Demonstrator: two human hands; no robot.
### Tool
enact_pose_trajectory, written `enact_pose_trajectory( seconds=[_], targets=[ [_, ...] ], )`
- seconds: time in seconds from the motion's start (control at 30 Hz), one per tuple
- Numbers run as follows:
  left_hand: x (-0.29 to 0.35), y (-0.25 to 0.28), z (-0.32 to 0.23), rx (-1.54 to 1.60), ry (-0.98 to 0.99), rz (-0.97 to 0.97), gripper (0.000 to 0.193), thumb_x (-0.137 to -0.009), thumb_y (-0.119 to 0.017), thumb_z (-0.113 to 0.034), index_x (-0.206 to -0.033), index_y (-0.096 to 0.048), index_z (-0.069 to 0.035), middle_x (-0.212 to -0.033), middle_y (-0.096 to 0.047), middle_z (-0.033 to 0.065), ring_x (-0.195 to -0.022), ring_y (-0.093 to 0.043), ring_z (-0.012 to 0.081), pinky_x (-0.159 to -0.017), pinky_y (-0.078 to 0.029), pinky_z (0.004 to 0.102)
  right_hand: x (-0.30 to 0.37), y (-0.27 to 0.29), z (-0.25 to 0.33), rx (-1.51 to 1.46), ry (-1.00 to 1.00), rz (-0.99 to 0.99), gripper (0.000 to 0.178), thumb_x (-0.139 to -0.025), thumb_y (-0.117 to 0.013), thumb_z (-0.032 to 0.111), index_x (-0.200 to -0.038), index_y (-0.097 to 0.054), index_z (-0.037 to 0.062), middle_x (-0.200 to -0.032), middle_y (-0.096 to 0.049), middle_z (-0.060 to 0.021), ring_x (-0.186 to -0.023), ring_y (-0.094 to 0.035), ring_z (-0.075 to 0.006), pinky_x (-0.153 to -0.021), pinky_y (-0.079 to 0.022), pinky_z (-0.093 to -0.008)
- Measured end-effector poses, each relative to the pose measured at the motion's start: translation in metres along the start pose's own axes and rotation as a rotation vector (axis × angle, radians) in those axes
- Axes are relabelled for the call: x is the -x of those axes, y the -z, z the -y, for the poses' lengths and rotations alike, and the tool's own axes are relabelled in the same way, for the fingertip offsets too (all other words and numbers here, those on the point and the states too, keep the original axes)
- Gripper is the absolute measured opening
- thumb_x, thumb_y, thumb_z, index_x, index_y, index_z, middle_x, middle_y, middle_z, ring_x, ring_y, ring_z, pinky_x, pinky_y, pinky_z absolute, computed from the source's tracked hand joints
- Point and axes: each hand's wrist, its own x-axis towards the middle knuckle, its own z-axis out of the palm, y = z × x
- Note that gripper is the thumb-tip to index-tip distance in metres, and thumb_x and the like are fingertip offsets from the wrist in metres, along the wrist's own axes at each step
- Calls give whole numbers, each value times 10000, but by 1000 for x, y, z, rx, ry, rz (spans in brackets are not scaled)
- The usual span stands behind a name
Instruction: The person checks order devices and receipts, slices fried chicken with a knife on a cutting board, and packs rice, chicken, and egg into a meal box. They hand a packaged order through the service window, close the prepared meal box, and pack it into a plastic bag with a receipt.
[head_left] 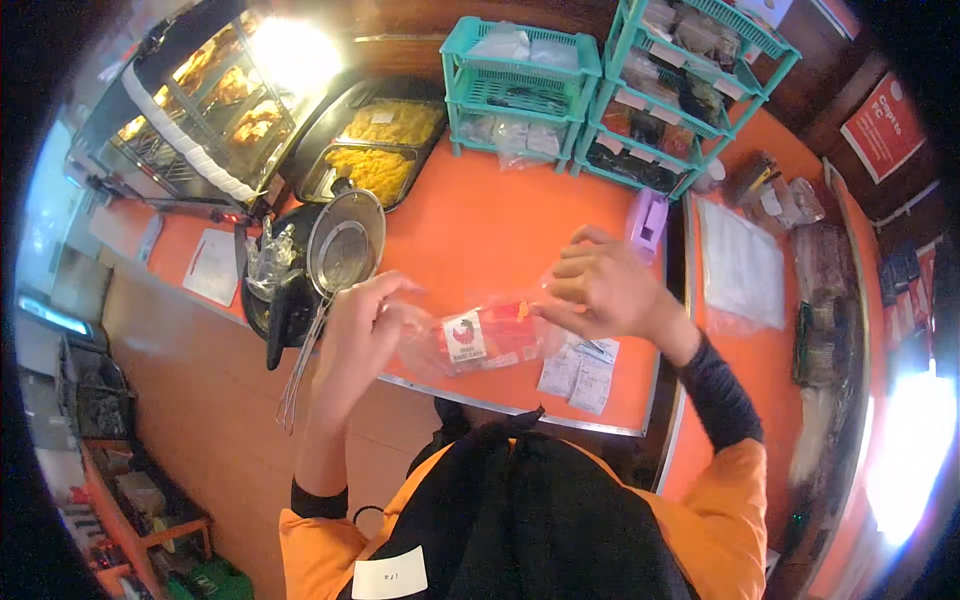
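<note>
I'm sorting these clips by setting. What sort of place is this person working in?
Most likely a fast-food counter or takeaway kitchen. A heated display case holds fried food, metal trays of yellow food sit on the orange counter, and both hands hold a clear plastic food bag.

Beyond your hands runs an orange counter (470,215), with teal plastic racks (520,85) at its far edge. Far to your left a lit glass warming case (200,95) glows under a bright lamp. Below lies tan flooring (190,370); dark wood walls (800,90) rise behind.
</note>
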Motion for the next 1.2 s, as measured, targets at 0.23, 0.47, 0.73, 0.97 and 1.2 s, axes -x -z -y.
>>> enact_pose_trajectory(
  seconds=[0.23, 0.47, 0.73, 0.97, 1.2],
  targets=[
    [-7, -60, -41, 1890, 144, 372, 466, -978, -443, -305, -1336, -453, -7, -1121, -636, 210, -1061, -610, 288, -909, -475, 425, -16, -54, 41, -220, 44, -455, 298, -759, -725, 315, -933, -628, 93, -797, -618, -51, -819, -603, -217, -834, -411, -371],
    [-7, -40, -30, 1913, -66, 431, 593, -962, -431, -395, -1405, -342, -11, -1300, -502, 326, -1221, -502, 394, -1055, -351, 470, 3, -158, 55, -562, -417, -717, 600, -668, -807, 365, -1152, -601, 77, -1276, -536, -162, -1175, -475, -404, -1029, -334, -492],
    [8, 16, 29, 216, -585, 195, 855, -798, -757, -373, -1418, -307, 6, -1464, -359, 245, -1329, -399, 365, -1128, -278, 443, 36, -293, 37, -517, -602, -429, 435, -718, -727, 203, -1124, -656, 63, -1178, -590, -161, -1109, -541, -354, -1012, -386, -435],
    [-8, -201, 192, -120, -212, 554, 947, -687, -826, -414, -1423, -351, -55, -1500, -243, 192, -1329, -315, 376, -1126, -233, 460, 17, -279, 52, -705, -707, -536, 367, -695, -719, 215, -1038, -694, 89, -1223, -530, -123, -1134, -495, -325, -987, -360, -457],
    [-54, -303, 141, 282, -91, 432, 761, -767, -710, -419, -1353, -410, -39, -1335, -351, 171, -1166, -393, 328, -1006, -309, 427, 4, -239, 48, -367, -592, -250, 420, -707, -737, 264, -1121, -698, 203, -1448, -420, -107, -1358, -365, -287, -1103, -254, -502]
  ],
)
